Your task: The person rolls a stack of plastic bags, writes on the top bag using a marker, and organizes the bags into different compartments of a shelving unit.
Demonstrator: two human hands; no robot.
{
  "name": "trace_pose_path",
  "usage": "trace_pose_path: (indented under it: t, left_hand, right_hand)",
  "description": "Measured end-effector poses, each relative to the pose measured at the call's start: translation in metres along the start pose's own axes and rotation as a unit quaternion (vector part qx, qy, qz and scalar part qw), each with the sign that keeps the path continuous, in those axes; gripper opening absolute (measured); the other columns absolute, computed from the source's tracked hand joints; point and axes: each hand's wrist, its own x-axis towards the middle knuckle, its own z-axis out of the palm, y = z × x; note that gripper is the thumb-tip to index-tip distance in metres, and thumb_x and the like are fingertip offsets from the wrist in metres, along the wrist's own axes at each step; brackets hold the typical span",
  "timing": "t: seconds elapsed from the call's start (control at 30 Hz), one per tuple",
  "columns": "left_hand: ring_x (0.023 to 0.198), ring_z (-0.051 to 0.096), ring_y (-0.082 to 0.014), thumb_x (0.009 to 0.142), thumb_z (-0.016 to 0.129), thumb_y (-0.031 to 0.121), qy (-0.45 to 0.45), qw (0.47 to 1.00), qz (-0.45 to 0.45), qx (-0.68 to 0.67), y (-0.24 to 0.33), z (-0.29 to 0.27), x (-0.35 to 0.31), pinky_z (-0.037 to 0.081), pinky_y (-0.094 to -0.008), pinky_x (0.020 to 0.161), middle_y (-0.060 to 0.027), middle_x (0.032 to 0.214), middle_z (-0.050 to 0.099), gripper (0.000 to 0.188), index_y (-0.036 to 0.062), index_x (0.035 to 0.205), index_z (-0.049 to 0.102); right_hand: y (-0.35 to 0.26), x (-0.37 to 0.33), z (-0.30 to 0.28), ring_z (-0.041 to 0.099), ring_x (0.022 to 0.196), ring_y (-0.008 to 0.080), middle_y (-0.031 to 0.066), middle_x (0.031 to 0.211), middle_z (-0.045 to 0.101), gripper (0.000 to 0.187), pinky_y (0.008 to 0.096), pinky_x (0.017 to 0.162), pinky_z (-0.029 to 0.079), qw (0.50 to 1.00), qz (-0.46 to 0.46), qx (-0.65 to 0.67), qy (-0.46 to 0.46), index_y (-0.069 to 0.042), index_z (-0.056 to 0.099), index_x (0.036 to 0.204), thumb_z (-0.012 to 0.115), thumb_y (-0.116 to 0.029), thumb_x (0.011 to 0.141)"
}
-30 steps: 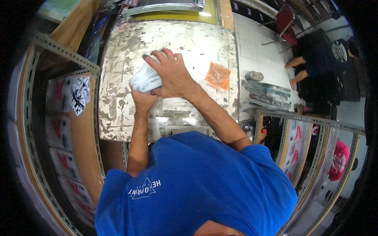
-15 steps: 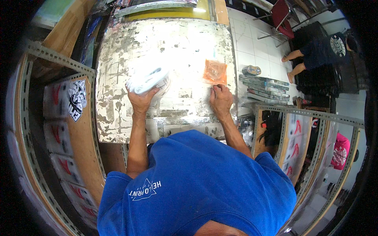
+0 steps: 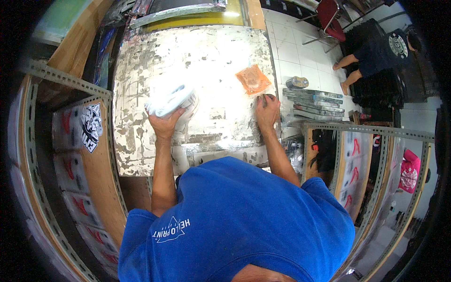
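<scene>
My left hand (image 3: pixel 164 123) is closed round the near end of a pale white-blue bundle (image 3: pixel 174 100), with the thumb along its right side. The bundle looks wrapped in shiny film; glare hides its detail, so its kind cannot be told. It is over the left-middle part of a paint-worn table (image 3: pixel 211 127). A flat orange square packet (image 3: pixel 253 79) with a shiny, see-through-looking surface lies towards the table's right edge. Just below that packet is my right hand (image 3: pixel 268 113), its fingers curled and drawn together; whatever is between them, if anything, is too small to make out.
Framed screens (image 3: pixel 188 16) lie beyond the table's far edge. Metal-framed shelves with plastic-wrapped packs (image 3: pixel 77 167) stand on the left, and another rack (image 3: pixel 352 164) on the right. Stacked bars (image 3: pixel 315 105) and a tin (image 3: pixel 297 82) sit right of the table. Another person (image 3: pixel 380 54) is farther right.
The orange packet has turned and shifted slightly left and away in the picture. My right hand has moved a little up and right, its fingers lifted. The left hand still holds the bundle.
</scene>
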Motion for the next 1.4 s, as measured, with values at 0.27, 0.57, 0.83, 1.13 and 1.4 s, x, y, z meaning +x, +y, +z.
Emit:
trace_pose_path:
  t: [0.27, 0.57, 0.83, 1.13, 1.4]
  left_hand:
    - [0.094, 0.064, -0.0222, 0.061, 0.090, 0.014, 0.011, 0.999, -0.022, -0.023, 0.012, 0.002, 0.002, 0.050, -0.0354, 0.085, -0.0119, 0.098, 0.068, 0.047, -0.0021, 0.099, 0.068]
    - [0.091, 0.066, -0.0213, 0.062, 0.090, 0.013, 0.026, 0.999, -0.012, -0.034, 0.015, 0.004, 0.001, 0.052, -0.0345, 0.084, -0.0117, 0.095, 0.069, 0.050, -0.0041, 0.102, 0.066]
    - [0.087, 0.067, -0.0192, 0.063, 0.088, 0.007, 0.013, 0.997, -0.028, -0.069, 0.032, 0.007, 0.002, 0.054, -0.0316, 0.078, -0.0117, 0.096, 0.069, 0.048, -0.0046, 0.103, 0.065]
    - [0.084, 0.068, -0.0190, 0.065, 0.087, 0.004, 0.006, 0.999, -0.007, -0.041, 0.033, 0.008, 0.003, 0.055, -0.0306, 0.075, -0.0122, 0.095, 0.069, 0.046, -0.0056, 0.103, 0.063]
    - [0.082, 0.069, -0.0204, 0.065, 0.086, 0.003, 0.012, 0.996, -0.016, -0.083, 0.029, 0.008, 0.002, 0.058, -0.0306, 0.073, -0.0141, 0.093, 0.068, 0.050, -0.0079, 0.106, 0.060]
  right_hand:
    - [0.015, 0.034, 0.014, 0.062, 0.080, 0.0209, 0.0132, 0.089, 0.069, 0.034, 0.0310, 0.075, 0.049, 0.925, 0.233, 0.300, 0.021, 0.005, 0.068, 0.107, 0.071, -0.020, 0.084]
    - [0.011, 0.050, 0.011, 0.060, 0.067, 0.0123, 0.0084, 0.083, 0.070, 0.033, 0.0263, 0.067, 0.049, 0.929, 0.191, 0.315, 0.044, 0.004, 0.071, 0.103, 0.077, -0.016, 0.077]
    - [-0.002, 0.047, 0.019, 0.059, 0.068, 0.0140, 0.0069, 0.079, 0.066, 0.026, 0.0281, 0.066, 0.048, 0.946, 0.094, 0.305, 0.060, 0.001, 0.073, 0.094, 0.075, -0.015, 0.073]
    - [0.014, 0.065, 0.029, 0.062, 0.071, 0.0178, 0.0098, 0.080, 0.069, 0.025, 0.0299, 0.067, 0.048, 0.894, 0.289, 0.331, 0.087, 0.002, 0.068, 0.095, 0.076, -0.014, 0.077]
    - [-0.003, 0.065, 0.018, 0.060, 0.064, 0.0130, 0.0051, 0.073, 0.069, 0.014, 0.0267, 0.063, 0.047, 0.905, 0.212, 0.363, 0.055, 0.001, 0.074, 0.083, 0.078, -0.009, 0.073]
